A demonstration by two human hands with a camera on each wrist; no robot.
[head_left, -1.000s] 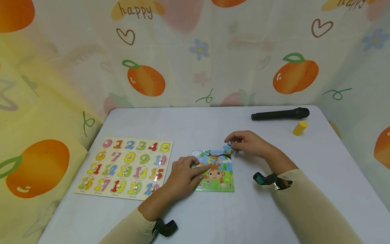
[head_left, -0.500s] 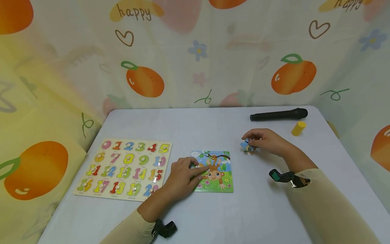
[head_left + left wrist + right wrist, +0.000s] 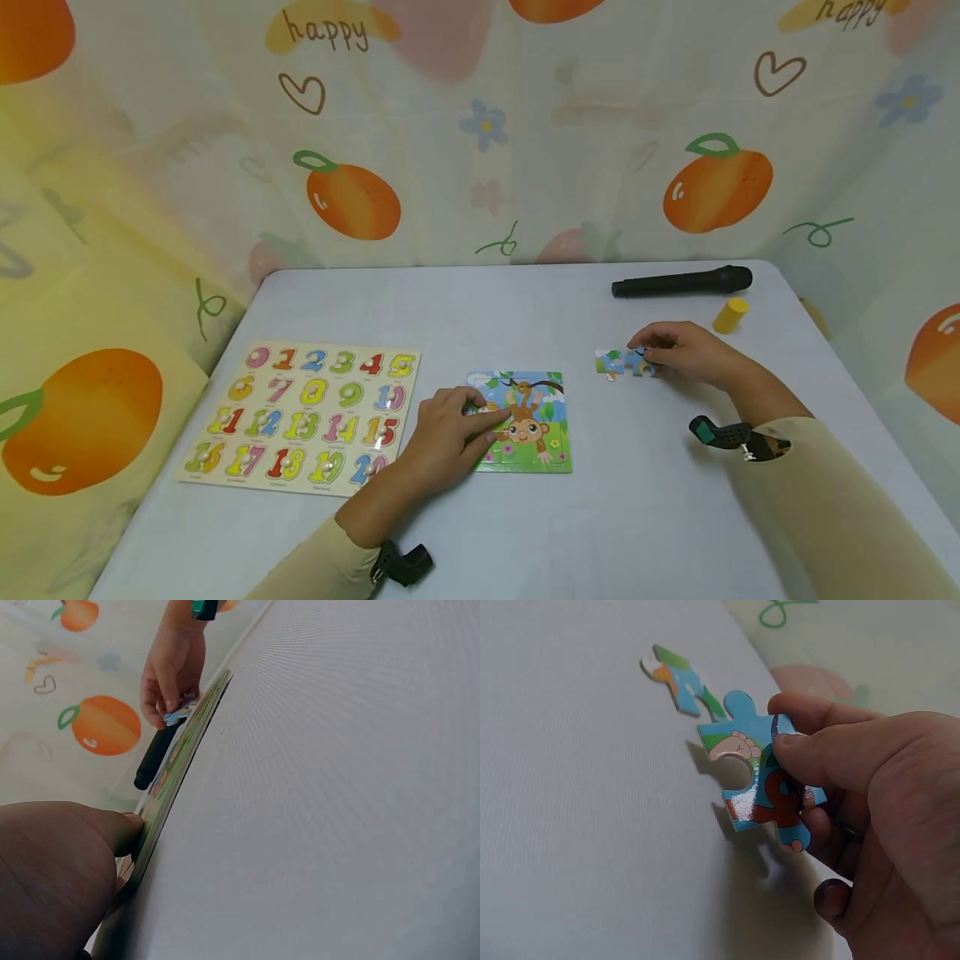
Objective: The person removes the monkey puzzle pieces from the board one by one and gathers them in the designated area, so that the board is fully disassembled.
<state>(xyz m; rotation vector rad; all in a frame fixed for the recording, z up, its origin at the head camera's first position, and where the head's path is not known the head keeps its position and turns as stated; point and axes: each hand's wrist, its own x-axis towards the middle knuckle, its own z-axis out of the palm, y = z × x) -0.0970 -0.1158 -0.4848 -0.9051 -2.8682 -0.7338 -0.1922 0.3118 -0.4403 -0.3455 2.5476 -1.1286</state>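
Note:
My left hand (image 3: 453, 433) lies over the left part of a square monkey jigsaw puzzle (image 3: 536, 454), its index finger stretched across the picture. In the left wrist view the thumb presses at the edge of the puzzle board (image 3: 176, 776). To the right of the puzzle, my right hand (image 3: 693, 354) pinches a blue jigsaw piece (image 3: 754, 769) between thumb and fingers, held tilted above the table in the right wrist view. Another jigsaw piece (image 3: 609, 361), green and blue with an orange patch, lies flat on the table just left of the held one.
A board of coloured knobbed numbers (image 3: 300, 408) lies left of the puzzle, partly behind my left forearm. Toward the back right are a black microphone (image 3: 681, 282) and a small yellow cylinder (image 3: 731, 316). A fruit-print cloth (image 3: 442, 192) hangs behind the white table (image 3: 480, 308).
My right hand has moved right, away from the puzzle's upper right corner, carrying the blue jigsaw piece. The piece lying on the table now shows fully. My left hand has stayed on the puzzle.

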